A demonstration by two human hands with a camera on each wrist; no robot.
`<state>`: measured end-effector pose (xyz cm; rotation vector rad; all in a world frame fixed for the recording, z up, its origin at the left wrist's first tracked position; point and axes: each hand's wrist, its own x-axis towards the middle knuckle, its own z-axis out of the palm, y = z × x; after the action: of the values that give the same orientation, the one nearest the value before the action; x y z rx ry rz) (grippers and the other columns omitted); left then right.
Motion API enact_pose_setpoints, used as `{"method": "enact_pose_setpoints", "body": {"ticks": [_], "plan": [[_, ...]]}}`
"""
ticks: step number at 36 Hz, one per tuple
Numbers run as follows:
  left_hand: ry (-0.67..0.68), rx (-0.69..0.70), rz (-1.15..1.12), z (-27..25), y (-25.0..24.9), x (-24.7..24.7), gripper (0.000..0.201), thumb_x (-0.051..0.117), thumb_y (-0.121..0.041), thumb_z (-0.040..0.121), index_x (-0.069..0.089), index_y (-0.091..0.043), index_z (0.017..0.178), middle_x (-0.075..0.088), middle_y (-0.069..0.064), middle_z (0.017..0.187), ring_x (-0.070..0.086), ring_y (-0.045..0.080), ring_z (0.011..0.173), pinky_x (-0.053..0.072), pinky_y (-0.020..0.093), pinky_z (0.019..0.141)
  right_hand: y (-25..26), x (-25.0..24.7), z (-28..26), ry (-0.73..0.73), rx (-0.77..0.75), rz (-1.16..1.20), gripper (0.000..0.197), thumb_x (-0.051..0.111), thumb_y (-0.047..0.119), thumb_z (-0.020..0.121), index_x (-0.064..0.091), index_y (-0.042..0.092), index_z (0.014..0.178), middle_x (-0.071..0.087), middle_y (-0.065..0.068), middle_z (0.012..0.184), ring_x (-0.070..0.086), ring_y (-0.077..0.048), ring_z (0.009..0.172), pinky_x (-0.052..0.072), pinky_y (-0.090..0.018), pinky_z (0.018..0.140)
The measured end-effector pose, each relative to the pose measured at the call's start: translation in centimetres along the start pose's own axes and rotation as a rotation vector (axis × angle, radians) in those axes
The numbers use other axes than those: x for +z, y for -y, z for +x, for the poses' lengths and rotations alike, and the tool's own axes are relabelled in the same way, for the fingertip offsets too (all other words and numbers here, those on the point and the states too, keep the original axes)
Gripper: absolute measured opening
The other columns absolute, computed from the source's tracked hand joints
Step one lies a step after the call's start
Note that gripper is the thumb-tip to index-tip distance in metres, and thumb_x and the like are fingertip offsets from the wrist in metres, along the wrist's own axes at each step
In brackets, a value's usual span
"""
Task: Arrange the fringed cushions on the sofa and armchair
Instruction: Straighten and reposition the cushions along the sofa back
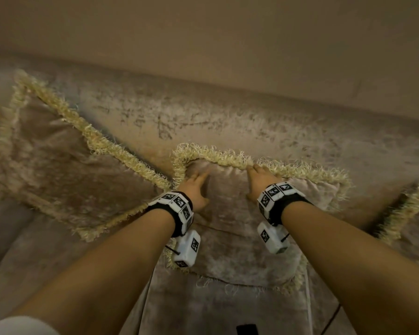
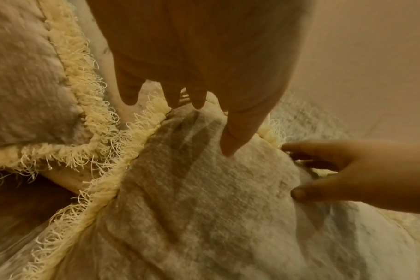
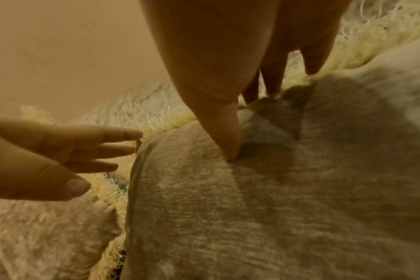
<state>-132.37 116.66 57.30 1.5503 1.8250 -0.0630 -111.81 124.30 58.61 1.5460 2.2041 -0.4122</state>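
Hands lie flat, fingers straight, gripping nothing: left hand (image 1: 196,187) and right hand (image 1: 260,181) press the top of the middle cushion (image 1: 237,228), propped against the sofa (image 1: 228,117) back beside another cushion (image 1: 58,163). Best to pat evenly and leave the fringe (image 1: 218,157) untucked.

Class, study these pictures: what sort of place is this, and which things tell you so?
Probably a home living room. Both hands rest on a fringed cushion propped against a velvety sofa back, a second fringed cushion leans beside it, and a plain wall rises behind.
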Motion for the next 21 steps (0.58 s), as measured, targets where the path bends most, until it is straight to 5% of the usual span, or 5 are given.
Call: {"method": "enact_pose_setpoints", "body": {"ticks": [6,9,14,21], "plan": [[-0.005,-0.024,-0.031,0.8,0.6,0.0,0.09,0.063,-0.03,0.086,0.003,-0.033,0.154,-0.003,0.004,0.163,0.015,0.032,0.147,0.029,0.043,0.116,0.3,0.6,0.5,-0.018,0.007,-0.015,0.056,0.069,0.021,0.08,0.047,0.012,0.13,0.061,-0.01,0.118,0.059,-0.031,0.104,0.052,-0.041,0.086],[-0.048,-0.04,-0.088,0.7,0.8,0.3,0.098,0.066,-0.029,0.084,-0.001,-0.033,0.154,-0.01,-0.001,0.162,0.012,0.03,0.148,0.028,0.044,0.116,0.7,0.3,0.2,0.0,0.0,-0.049,0.038,0.067,0.017,0.081,0.055,0.011,0.117,0.066,-0.01,0.102,0.065,-0.029,0.088,0.051,-0.033,0.067],[-0.151,-0.053,-0.143,0.3,1.2,0.3,0.104,0.07,-0.027,0.083,-0.007,-0.029,0.154,-0.015,-0.008,0.161,0.012,0.026,0.148,0.029,0.043,0.116,0.8,-0.4,-0.4,0.016,-0.035,-0.062,0.03,0.065,0.013,0.08,0.062,0.011,0.11,0.069,-0.012,0.094,0.066,-0.032,0.081,0.057,-0.038,0.074],[-0.138,-0.051,-0.125,-1.1,1.4,0.0,0.106,0.069,-0.032,0.081,-0.009,-0.028,0.154,-0.01,-0.002,0.162,0.011,0.028,0.148,0.025,0.043,0.118,0.1,-0.7,-2.8,0.011,-0.05,-0.064,0.031,0.058,0.006,0.084,0.06,0.012,0.114,0.068,-0.012,0.098,0.065,-0.03,0.084,0.053,-0.036,0.071]]}}
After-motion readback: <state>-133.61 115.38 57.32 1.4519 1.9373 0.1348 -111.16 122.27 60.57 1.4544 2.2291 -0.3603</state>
